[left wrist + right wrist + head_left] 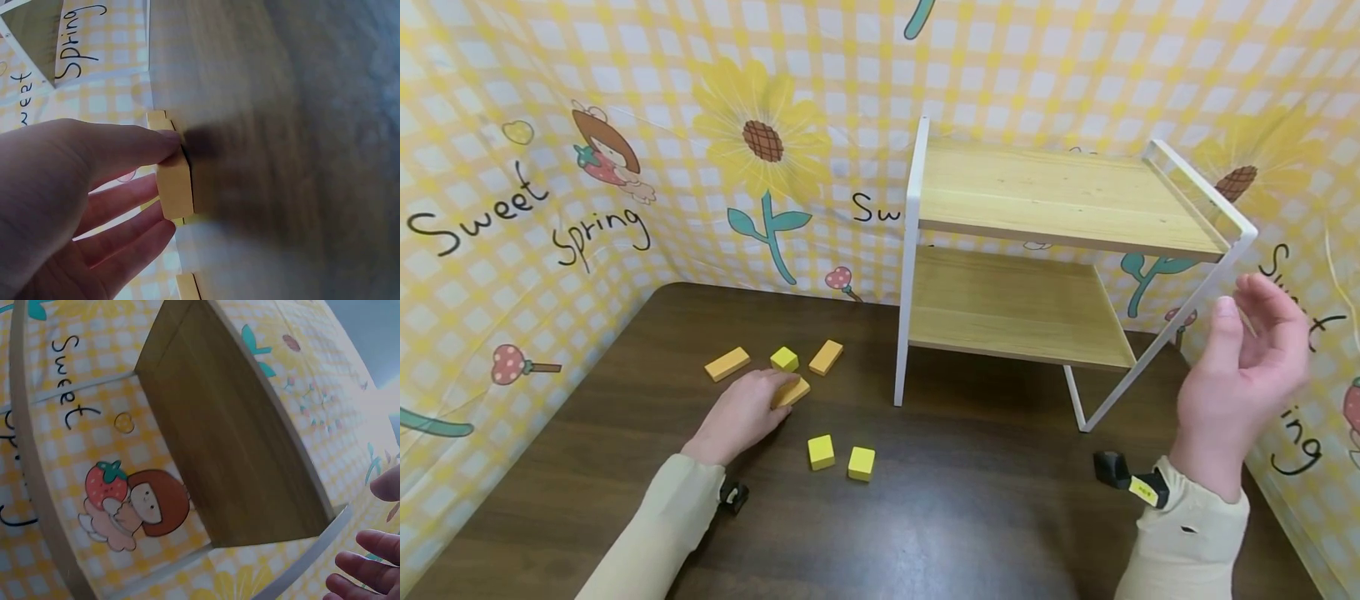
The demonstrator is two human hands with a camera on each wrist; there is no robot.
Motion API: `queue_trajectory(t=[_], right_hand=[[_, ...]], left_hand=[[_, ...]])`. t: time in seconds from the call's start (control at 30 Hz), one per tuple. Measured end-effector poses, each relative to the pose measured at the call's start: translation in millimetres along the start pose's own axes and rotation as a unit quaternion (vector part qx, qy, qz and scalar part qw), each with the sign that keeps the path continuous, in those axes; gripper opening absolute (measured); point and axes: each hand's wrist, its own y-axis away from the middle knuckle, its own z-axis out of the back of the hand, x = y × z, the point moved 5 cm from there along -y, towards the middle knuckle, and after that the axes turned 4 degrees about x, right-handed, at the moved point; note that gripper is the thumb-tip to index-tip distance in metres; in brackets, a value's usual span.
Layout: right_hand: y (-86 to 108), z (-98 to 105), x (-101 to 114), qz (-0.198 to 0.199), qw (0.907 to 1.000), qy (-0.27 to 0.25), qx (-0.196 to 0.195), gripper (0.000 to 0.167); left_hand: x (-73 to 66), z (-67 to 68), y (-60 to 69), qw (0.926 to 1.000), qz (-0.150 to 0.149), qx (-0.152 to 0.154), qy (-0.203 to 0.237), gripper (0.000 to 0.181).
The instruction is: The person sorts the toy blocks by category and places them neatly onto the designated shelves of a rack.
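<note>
At the left of the table, my left hand (741, 421) pinches an orange rectangular block (793, 392). In the left wrist view the thumb lies on one side of this block (175, 190) and the fingers are behind it. Close around it are a yellow cube (785, 359) and two more orange blocks, one to the left (727, 364) and one to the right (826, 357). My right hand (1247, 358) is raised in the air beside the shelf's right end, its fingers loosely bent and holding nothing.
A two-tier shelf (1045, 192) with wooden boards and a white frame stands at the back right. Nearer me on the dark table (940, 533) sit two yellow cubes, one left (822, 452) and one right (861, 464). Patterned cloth (670, 125) surrounds the table.
</note>
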Motion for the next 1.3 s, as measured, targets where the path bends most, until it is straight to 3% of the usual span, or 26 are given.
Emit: queue_trajectory(t=[0.1, 0.3, 0.47, 1.0, 1.3], right_hand=[[-5.7, 4, -17, -0.043, 0.9986, 0.008, 0.031, 0.028], [-7.3, 5, -38, -0.126, 0.9859, -0.078, 0.078, 0.026], [-5.5, 5, -48, -0.166, 0.9764, -0.094, 0.1, 0.026], [-5.5, 1, -56, -0.154, 0.9679, -0.137, 0.144, 0.025], [-9.4, 2, -58, -0.127, 0.968, -0.152, 0.154, 0.024]], left_hand=[[0.4, 0.3, -1.1, 1.0, 0.003, 0.001, 0.001, 0.043], [0.6, 0.5, -3.1, 1.0, 0.006, 0.002, -0.001, 0.043], [1.1, -2.4, -4.9, 0.9999, 0.013, 0.008, -0.003, 0.04], [1.8, -3.9, -6.8, 0.9996, 0.022, 0.01, -0.011, 0.041], [2.2, -3.0, -6.8, 0.9995, 0.027, 0.015, -0.007, 0.042]])
